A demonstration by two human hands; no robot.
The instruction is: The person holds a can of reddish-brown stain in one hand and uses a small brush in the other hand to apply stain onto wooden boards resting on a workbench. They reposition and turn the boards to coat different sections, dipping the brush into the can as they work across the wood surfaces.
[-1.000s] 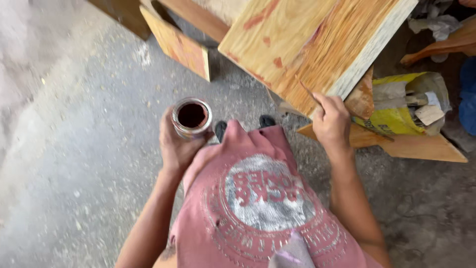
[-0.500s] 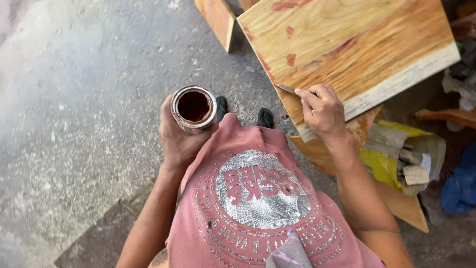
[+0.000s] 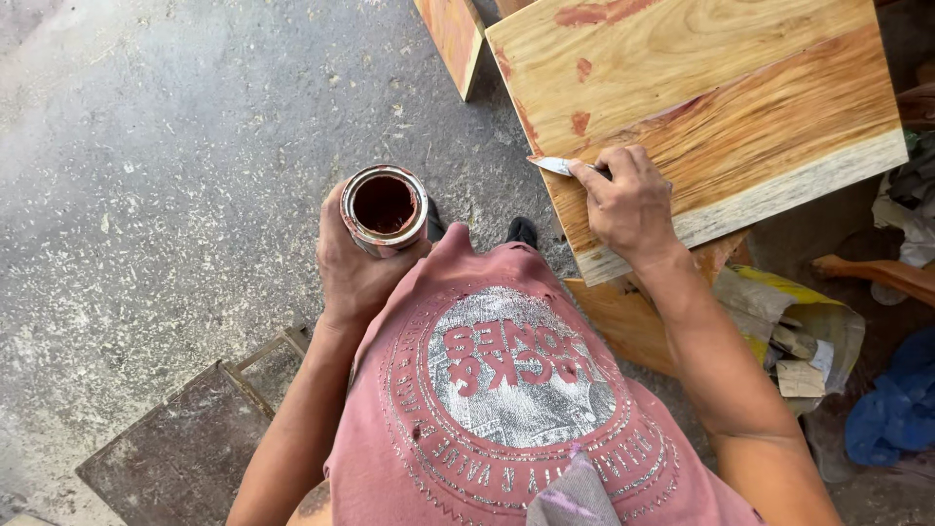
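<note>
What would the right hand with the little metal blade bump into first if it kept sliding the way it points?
Likely nothing solid: the right hand points its small metal blade leftward past the pale wooden panel edge, over grey concrete floor.

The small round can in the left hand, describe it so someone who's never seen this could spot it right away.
Start at the big pale wooden panel at upper right, then move left over the grey concrete floor. There the left hand holds up the can, open, beside the pink shirt. It is the only round metal thing here, its inside dark reddish-brown.
</note>
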